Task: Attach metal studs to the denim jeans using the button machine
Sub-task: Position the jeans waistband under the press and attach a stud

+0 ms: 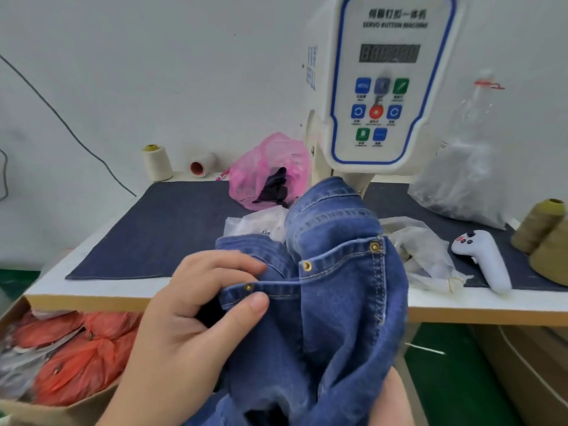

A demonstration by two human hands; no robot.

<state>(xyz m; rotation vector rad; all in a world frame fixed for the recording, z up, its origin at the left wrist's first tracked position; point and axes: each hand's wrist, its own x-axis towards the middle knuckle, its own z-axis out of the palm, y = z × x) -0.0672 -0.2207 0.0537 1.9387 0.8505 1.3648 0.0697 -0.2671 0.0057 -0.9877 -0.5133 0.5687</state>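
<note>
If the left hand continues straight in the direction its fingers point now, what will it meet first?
The left hand points right, already pinching the denim jeans beside a metal stud. Going on, it would probably meet more bunched denim first; depth is unclear.

A plain white wall (pixel 147 72) forms the backdrop, evenly lit, with no strong shadows. A thin dark cable (pixel 61 118) runs diagonally down the wall toward the rear left corner of the worktop. The worktop (pixel 92 290) is a white board with a light wood-coloured front edge. A dark blue cloth mat (pixel 159 235) covers most of its surface, leaving white margins along the left and front edges. The floor (pixel 445 364) is green, visible below the front edge at right and beyond the left edge.
</note>
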